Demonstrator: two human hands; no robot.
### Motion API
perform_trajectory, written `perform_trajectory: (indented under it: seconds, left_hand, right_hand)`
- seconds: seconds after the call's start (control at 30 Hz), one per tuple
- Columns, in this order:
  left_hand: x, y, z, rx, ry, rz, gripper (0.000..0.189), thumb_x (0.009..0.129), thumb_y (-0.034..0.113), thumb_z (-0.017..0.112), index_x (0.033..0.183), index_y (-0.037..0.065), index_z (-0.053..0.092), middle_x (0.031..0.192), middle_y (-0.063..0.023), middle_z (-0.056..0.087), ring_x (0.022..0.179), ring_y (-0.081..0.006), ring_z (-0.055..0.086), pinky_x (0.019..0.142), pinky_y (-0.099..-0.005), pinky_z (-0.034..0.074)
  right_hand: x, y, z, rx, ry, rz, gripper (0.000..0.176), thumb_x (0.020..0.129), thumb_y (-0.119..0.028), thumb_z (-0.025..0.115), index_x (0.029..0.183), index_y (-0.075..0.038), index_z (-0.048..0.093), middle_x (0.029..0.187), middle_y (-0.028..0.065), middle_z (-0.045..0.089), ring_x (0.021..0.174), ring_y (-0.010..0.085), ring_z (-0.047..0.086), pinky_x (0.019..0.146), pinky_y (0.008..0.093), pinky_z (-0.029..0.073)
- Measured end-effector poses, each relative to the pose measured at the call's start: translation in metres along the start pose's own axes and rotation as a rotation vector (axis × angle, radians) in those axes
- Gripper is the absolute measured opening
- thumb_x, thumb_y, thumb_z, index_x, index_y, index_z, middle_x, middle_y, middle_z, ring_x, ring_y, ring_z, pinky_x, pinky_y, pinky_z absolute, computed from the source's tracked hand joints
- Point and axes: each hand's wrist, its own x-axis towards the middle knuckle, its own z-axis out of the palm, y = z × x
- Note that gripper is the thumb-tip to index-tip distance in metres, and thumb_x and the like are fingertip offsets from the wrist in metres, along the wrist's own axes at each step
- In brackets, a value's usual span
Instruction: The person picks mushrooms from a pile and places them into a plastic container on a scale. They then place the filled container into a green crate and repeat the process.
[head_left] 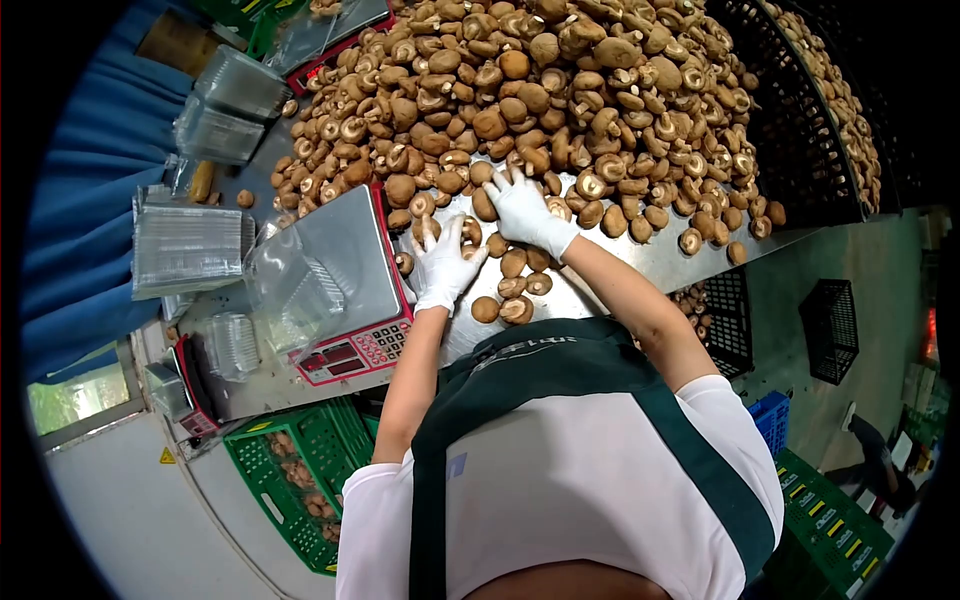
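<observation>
plainly, the left hand (440,265), gloved in white, was curled round a mushroom (427,230) just beside the scale (350,245). the right hand (525,210) lay spread with fingers open, gripping nothing, on the near edge of the mushroom pile (560,100). raking at that edge could well have loosened the heap and sent caps rolling off the steel table (650,265). the clear tray (295,285) sat light and tilted on the scale, so a brush from the left wrist might have tipped it off.

Two gloved hands (443,265) (527,210), one apron (560,365) (mushrooms (560,90) uncountable)
</observation>
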Motion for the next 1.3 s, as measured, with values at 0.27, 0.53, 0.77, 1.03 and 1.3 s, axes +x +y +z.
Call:
perform_trajectory:
  seconds: [0.27, 0.53, 0.77, 1.03, 1.3]
  left_hand:
    - [-0.072, -0.006, -0.014, -0.523, 0.236, 0.054, 0.063, 0.07, 0.019, 0.074, 0.126, 0.006, 0.05, 0.135, -0.0193, 0.043, 0.124, -0.0351, 0.042, 0.103, -0.0404, 0.035]
    - [-0.101, 0.004, -0.013, -0.19, -0.014, 0.008, 0.094, 0.059, 0.032, 0.082, 0.137, 0.008, 0.035, 0.144, -0.0209, 0.029, 0.128, -0.0387, 0.034, 0.104, -0.0461, 0.03]
    - [-0.087, 0.012, 0.003, 0.11, -0.028, 0.145, 0.111, 0.051, 0.05, 0.08, 0.144, 0.019, 0.027, 0.146, -0.0195, 0.026, 0.128, -0.0417, 0.032, 0.098, -0.062, 0.024]
    - [-0.054, 0.015, -0.001, 0.091, -0.101, 0.082, 0.115, 0.048, 0.046, 0.082, 0.144, 0.02, 0.025, 0.143, -0.023, 0.028, 0.112, -0.0393, 0.045, 0.088, -0.0508, 0.042]
    - [-0.032, -0.011, -0.001, -0.212, -0.141, 0.161, 0.112, 0.05, 0.034, 0.085, 0.144, 0.016, 0.026, 0.13, -0.02, 0.039, 0.116, -0.0396, 0.044, 0.094, -0.0428, 0.042]
  right_hand:
    - [-0.089, 0.019, -0.05, 0.652, 0.247, 0.058, 0.044, 0.079, -0.018, 0.066, 0.121, -0.011, 0.057, 0.12, 0.0128, 0.059, 0.108, 0.0307, 0.057, 0.092, 0.0353, 0.046]
    - [-0.158, 0.027, -0.029, 0.356, -0.165, 0.323, 0.09, 0.064, -0.043, 0.079, 0.137, -0.008, 0.038, 0.137, 0.0178, 0.043, 0.117, 0.0332, 0.051, 0.096, 0.0358, 0.044]
    - [-0.151, -0.006, -0.003, 0.26, -0.132, 0.239, 0.115, 0.052, -0.032, 0.084, 0.144, -0.012, 0.019, 0.143, 0.0256, 0.027, 0.108, 0.0387, 0.049, 0.08, 0.0417, 0.052]
    - [-0.123, -0.017, -0.003, 0.262, -0.177, 0.199, 0.113, 0.054, -0.034, 0.084, 0.145, -0.015, 0.02, 0.142, 0.0234, 0.027, 0.101, 0.0378, 0.052, 0.072, 0.0426, 0.053]
    - [-0.099, -0.014, 0.006, 0.49, -0.189, 0.172, 0.111, 0.053, -0.035, 0.085, 0.143, -0.011, 0.024, 0.143, 0.0194, 0.028, 0.109, 0.0379, 0.052, 0.087, 0.0407, 0.049]
